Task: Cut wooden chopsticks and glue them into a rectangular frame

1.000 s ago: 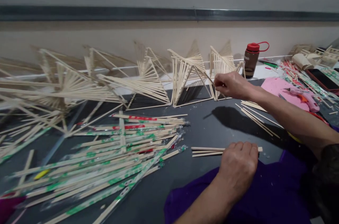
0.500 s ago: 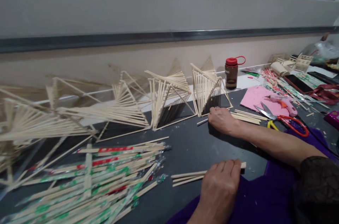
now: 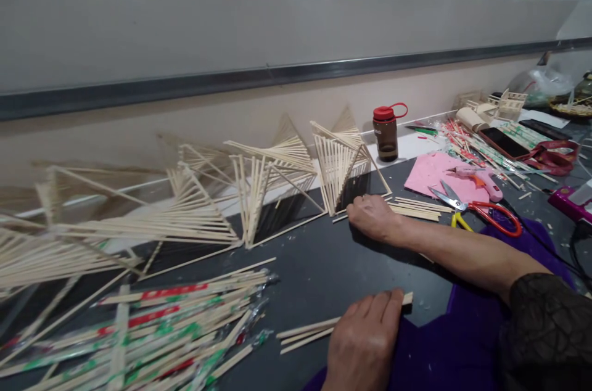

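Note:
My left hand [image 3: 363, 329], at the bottom, is closed over a small bundle of chopsticks [image 3: 308, 333]. Their ends stick out on both sides of it. Farther back, my right hand [image 3: 372, 219] has its fingers curled down on the dark table at a pile of loose chopsticks [image 3: 419, 209]. A thin stick end [image 3: 340, 218] shows left of those fingers, which hide the rest of it. Just behind this hand stands a twisted fan-shaped chopstick frame [image 3: 335, 172]. Several joined frames [image 3: 272, 160] run left from there along the wall.
Wrapped chopsticks [image 3: 185, 323] cover the front left. To the right lie red-and-yellow-handled scissors [image 3: 494, 215], a pink glue gun [image 3: 481, 180] on a pink sheet [image 3: 423, 170], and a phone [image 3: 504, 143]. A red-capped bottle [image 3: 386, 135] stands by the wall. Purple cloth [image 3: 435, 348] lies at the front edge.
The view has swung a little to the right, so things sit farther left. My right hand has shifted slightly, bringing the stick end nearer the frame. My left hand keeps its hold on the bundle.

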